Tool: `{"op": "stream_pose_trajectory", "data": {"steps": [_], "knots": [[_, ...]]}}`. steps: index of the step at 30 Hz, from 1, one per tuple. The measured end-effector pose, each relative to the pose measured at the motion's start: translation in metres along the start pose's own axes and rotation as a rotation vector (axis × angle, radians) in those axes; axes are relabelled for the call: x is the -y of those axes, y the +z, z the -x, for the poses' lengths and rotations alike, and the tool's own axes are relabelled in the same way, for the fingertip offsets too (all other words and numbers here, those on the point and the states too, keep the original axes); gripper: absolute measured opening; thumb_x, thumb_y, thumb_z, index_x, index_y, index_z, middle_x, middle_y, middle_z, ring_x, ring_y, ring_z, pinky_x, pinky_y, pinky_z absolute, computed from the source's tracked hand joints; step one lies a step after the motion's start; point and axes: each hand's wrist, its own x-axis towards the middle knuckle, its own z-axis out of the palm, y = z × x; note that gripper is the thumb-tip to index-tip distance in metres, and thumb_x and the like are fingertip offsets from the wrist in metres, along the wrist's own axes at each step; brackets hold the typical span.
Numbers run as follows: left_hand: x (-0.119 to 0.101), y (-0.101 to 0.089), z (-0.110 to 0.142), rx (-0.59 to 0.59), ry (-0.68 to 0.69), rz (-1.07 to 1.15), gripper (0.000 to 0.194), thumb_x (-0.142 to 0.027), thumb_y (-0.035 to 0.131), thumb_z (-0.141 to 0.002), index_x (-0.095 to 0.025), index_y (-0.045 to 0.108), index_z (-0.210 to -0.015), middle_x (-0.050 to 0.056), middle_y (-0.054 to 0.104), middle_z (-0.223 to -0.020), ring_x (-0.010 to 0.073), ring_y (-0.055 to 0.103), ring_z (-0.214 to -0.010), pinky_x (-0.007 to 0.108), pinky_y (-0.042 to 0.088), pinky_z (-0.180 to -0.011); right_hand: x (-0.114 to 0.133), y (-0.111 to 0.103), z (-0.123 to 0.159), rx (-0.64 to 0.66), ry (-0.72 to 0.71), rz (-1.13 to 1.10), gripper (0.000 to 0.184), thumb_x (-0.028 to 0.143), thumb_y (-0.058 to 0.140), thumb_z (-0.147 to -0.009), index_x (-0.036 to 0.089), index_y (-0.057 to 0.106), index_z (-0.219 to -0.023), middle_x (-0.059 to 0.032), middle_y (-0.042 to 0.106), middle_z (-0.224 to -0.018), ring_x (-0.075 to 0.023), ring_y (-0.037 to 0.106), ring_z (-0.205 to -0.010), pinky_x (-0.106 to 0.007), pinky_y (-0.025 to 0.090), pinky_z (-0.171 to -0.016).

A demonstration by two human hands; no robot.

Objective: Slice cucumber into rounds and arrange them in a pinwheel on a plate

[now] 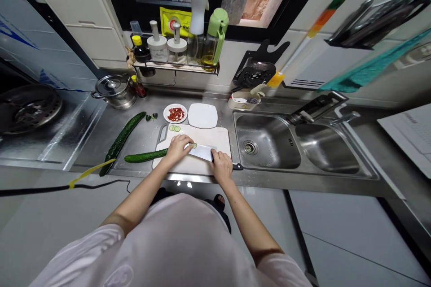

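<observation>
On the white cutting board [188, 167], a cucumber [144, 156] lies lengthwise with its uncut end sticking out past the board's left edge. My left hand [179, 149] is closed over its right end. A kitchen knife [202, 152] is in my right hand [222, 165], the wide blade flat-looking and its tip side near my left fingertips. Its black handle end [238, 167] pokes out right of my hand. One cucumber slice [194, 145] shows at the blade by my left fingers. Several cut slices [174, 128] rest at the board's upper left.
Behind the board are a plate of chopped red pieces [175, 114] and a white square plate [202, 115]. A second cucumber [124, 138] lies left, near a lidded pot [115, 90]. The double sink [269, 141] is at right; a condiment shelf [178, 67] hangs behind.
</observation>
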Motion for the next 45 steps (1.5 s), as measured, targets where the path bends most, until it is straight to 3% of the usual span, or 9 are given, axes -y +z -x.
{"op": "stream_pose_trajectory", "data": {"steps": [4, 8, 11, 14, 20, 30, 45], "knots": [[0.016, 0.006, -0.006, -0.079, -0.117, 0.112, 0.014, -0.031, 0.057, -0.085, -0.023, 0.068, -0.088, 0.002, 0.068, -0.089, 0.0175, 0.059, -0.086, 0.030, 0.043, -0.082, -0.008, 0.016, 0.009, -0.059, 0.033, -0.010, 0.039, 0.022, 0.056, -0.086, 0.017, 0.057, -0.124, -0.0076, 0.061, -0.093, -0.0220, 0.048, -0.086, -0.031, 0.030, -0.079], [0.058, 0.012, -0.022, -0.179, -0.422, 0.193, 0.014, -0.031, 0.061, -0.080, -0.020, 0.067, -0.087, 0.001, 0.066, -0.077, 0.0141, 0.059, -0.071, 0.024, 0.043, -0.067, -0.019, 0.029, 0.015, -0.109, 0.085, -0.036, 0.038, 0.019, 0.058, -0.082, 0.017, 0.058, -0.120, -0.0065, 0.062, -0.091, -0.0206, 0.049, -0.085, -0.030, 0.032, -0.078], [0.085, 0.017, -0.034, -0.175, -0.527, 0.153, 0.013, -0.026, 0.061, -0.077, -0.020, 0.067, -0.086, 0.000, 0.066, -0.076, 0.0129, 0.058, -0.070, 0.023, 0.041, -0.066, -0.024, 0.032, 0.017, -0.103, 0.122, -0.057, 0.036, 0.019, 0.057, -0.082, 0.017, 0.059, -0.118, -0.0062, 0.062, -0.090, -0.0201, 0.051, -0.085, -0.029, 0.033, -0.078], [0.096, 0.021, -0.044, -0.160, -0.539, 0.083, 0.016, -0.021, 0.060, -0.076, -0.021, 0.066, -0.091, 0.000, 0.067, -0.079, 0.0127, 0.058, -0.071, 0.022, 0.040, -0.066, -0.023, 0.032, 0.018, -0.089, 0.142, -0.085, 0.034, 0.019, 0.056, -0.083, 0.017, 0.060, -0.116, -0.0059, 0.063, -0.091, -0.0199, 0.052, -0.087, -0.029, 0.033, -0.080], [0.096, 0.021, -0.058, -0.099, -0.523, -0.036, 0.026, -0.021, 0.058, -0.079, -0.025, 0.062, -0.105, 0.000, 0.069, -0.083, 0.0165, 0.061, -0.077, 0.026, 0.040, -0.073, -0.018, 0.031, 0.018, -0.067, 0.162, -0.124, 0.035, 0.019, 0.055, -0.082, 0.018, 0.060, -0.116, -0.0055, 0.064, -0.094, -0.0195, 0.053, -0.087, -0.028, 0.033, -0.080], [0.098, 0.026, -0.054, -0.049, -0.339, -0.292, 0.026, -0.034, 0.054, -0.087, -0.023, 0.071, -0.103, 0.009, 0.067, -0.106, 0.0246, 0.056, -0.105, 0.036, 0.038, -0.091, -0.018, 0.031, 0.019, -0.066, 0.187, -0.163, 0.036, 0.018, 0.052, -0.081, 0.018, 0.060, -0.116, -0.0063, 0.065, -0.095, -0.0204, 0.053, -0.089, -0.029, 0.033, -0.081], [0.103, 0.031, -0.053, -0.032, -0.368, -0.295, 0.028, -0.034, 0.052, -0.089, -0.024, 0.071, -0.107, 0.010, 0.065, -0.108, 0.0243, 0.055, -0.104, 0.037, 0.035, -0.091, -0.019, 0.036, 0.021, -0.097, 0.171, -0.186, 0.034, 0.019, 0.052, -0.080, 0.018, 0.061, -0.113, -0.0054, 0.065, -0.092, -0.0201, 0.053, -0.087, -0.029, 0.034, -0.079]]}}
